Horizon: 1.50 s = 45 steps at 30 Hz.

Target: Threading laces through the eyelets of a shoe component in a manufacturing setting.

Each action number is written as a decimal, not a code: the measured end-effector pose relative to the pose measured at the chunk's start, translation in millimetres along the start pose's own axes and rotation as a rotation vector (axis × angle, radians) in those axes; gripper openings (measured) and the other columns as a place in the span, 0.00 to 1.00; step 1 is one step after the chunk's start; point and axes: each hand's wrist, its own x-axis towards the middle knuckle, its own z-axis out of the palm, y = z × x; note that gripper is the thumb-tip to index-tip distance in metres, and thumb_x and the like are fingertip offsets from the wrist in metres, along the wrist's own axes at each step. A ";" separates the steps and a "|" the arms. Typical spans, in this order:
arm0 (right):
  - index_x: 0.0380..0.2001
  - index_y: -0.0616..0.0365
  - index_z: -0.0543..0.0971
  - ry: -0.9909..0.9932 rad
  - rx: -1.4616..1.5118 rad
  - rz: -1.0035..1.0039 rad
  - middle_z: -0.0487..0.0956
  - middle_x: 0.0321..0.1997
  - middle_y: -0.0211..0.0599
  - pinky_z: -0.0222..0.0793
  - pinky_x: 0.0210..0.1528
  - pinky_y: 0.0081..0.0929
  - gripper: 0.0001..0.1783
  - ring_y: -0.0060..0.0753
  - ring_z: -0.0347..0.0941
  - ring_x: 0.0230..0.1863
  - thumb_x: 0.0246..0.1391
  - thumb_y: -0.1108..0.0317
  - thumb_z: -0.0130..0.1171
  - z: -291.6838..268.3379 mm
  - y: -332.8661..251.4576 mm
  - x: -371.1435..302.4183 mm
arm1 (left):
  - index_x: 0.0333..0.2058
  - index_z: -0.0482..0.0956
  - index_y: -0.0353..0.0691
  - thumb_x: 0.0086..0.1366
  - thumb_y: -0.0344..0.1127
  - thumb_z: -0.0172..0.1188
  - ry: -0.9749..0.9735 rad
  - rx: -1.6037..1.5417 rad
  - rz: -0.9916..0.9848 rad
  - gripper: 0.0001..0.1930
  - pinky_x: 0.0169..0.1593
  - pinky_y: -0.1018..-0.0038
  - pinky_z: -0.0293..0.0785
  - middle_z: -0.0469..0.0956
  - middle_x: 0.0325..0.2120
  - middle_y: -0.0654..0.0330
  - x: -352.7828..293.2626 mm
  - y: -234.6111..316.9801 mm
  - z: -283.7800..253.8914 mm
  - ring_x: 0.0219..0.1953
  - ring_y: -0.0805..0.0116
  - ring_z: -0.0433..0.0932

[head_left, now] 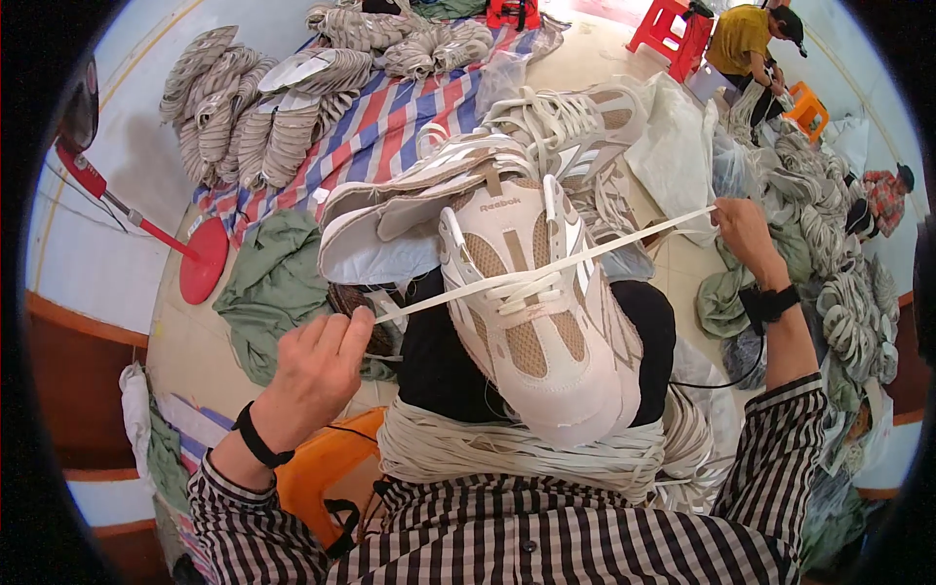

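Note:
A beige and white shoe upper (pixel 517 390) with tan mesh panels rests across my lap, toe toward me. One flat cream shoelace (pixel 634 237) runs through its lower eyelets and is pulled out straight to both sides. My left hand (pixel 320 363), left of the upper, is closed on one end of the lace. Higher up on the right, my right hand (pixel 749 237) pinches the other end. Just beyond lie more uppers, one of them with a laced front (pixel 546 122). A thick bundle of cream laces (pixel 517 456) lies across my waist.
Stacked uppers (pixel 302 127) sit on a striped sheet (pixel 351 146) at the far left. A red round stand base (pixel 205 260) and green cloth (pixel 273 292) are on the left floor. Piled uppers (pixel 848 302) line the right side. A person (pixel 738 44) works near a red stool (pixel 661 37).

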 end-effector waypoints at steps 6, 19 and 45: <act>0.19 0.62 0.73 -0.008 0.054 0.036 0.74 0.24 0.53 0.64 0.34 0.46 0.12 0.58 0.70 0.31 0.52 0.67 0.47 5.8 2.0 0.2 | 0.41 0.72 0.31 0.43 0.23 0.55 0.034 -0.009 -0.009 0.21 0.26 0.72 0.68 0.68 0.23 0.60 -1.3 -4.8 5.6 0.26 0.65 0.72; 0.36 0.70 0.73 0.218 0.194 0.318 0.75 0.31 0.52 0.63 0.32 0.36 0.14 0.47 0.69 0.29 0.58 0.67 0.44 -10.3 119.6 -56.2 | 0.32 0.66 0.38 0.51 0.20 0.50 -0.159 0.078 -0.492 0.09 0.29 0.57 0.68 0.72 0.22 0.50 -85.2 -82.8 21.0 0.28 0.48 0.75; 0.48 0.65 0.73 0.640 -0.005 0.927 0.72 0.25 0.38 0.61 0.21 0.28 0.17 0.28 0.65 0.17 0.61 0.66 0.45 -43.5 286.1 -310.4 | 0.30 0.73 0.33 0.55 0.26 0.46 0.070 0.541 -0.965 0.07 0.34 0.54 0.70 0.76 0.27 0.41 -357.3 -273.9 -44.3 0.31 0.40 0.74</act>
